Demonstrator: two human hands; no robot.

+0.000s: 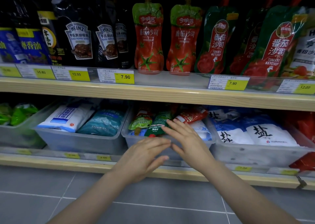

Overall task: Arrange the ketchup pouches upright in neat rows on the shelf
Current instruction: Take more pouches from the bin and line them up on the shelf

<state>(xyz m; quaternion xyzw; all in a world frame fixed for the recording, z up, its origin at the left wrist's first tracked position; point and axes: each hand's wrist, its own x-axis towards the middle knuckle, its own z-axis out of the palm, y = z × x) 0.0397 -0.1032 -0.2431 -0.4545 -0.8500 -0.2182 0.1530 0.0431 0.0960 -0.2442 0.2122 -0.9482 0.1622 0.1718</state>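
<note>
On the upper shelf (153, 90) ketchup pouches stand upright: two red ones with green tops (149, 39) (183, 41) and dark green ones (216, 41) (272, 43) to the right. Below, a clear bin (126, 135) holds loose pouches lying flat: a light green and red one (141, 121), a dark green one (157, 124) and a red one (192, 115). My right hand (185, 136) reaches over the bin's front, fingers straight, fingertips at the dark green pouch. My left hand (143, 157) hovers in front of the bin, fingers straight, holding nothing.
Black Heinz sauce pouches (78, 41) and blue oil bottles (25, 46) fill the upper shelf's left. Neighbouring bins hold white and teal salt bags (85, 119) (262, 133) and green packets (20, 113). Yellow price tags (125, 77) line the shelf edge. Grey floor tiles lie below.
</note>
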